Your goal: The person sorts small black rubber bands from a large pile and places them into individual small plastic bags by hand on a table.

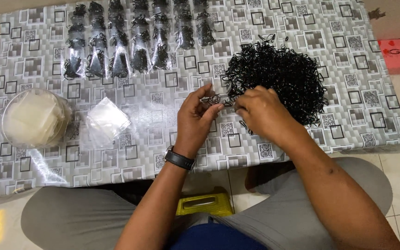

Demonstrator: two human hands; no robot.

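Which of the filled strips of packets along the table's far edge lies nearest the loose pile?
The rightmost strip; it lies beside the black pile.

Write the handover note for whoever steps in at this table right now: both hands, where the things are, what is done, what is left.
Left hand: fingers pinch a few small black bands.
Right hand: fingers at the near edge of the black band pile, picking.
Empty clear bags lie left of the hands; a round clear container sits further left.
Done: rows of filled clear packets along the far edge of the table.
Left: the large loose pile is unbagged.
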